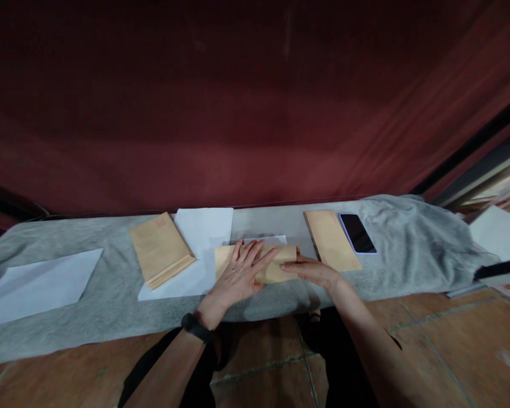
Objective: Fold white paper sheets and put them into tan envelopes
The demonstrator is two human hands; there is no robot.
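Note:
A brown paper envelope (pixel 276 275) lies crosswise under both hands on the grey cloth. My left hand (pixel 240 273) rests flat on its left and middle part, fingers spread; a dark band is round that wrist. At the envelope's right end, my right hand (pixel 312 270) pinches the edge, a digit on top and the other fingers partly hidden. Just behind the envelope, a white paper (pixel 276 239) pokes out, mostly covered. To the left, a stack of brown envelopes (pixel 161 246) sits partly on white sheets (pixel 206 226).
Right of my hands lie another brown envelope or stack (pixel 334 238) and a phone (pixel 357 233) with a dark screen. More white paper (pixel 46 286) is at the far left. The narrow grey-cloth surface (pixel 420 249) backs onto a dark red panel (pixel 255 124). Below is a tiled floor (pixel 267 362).

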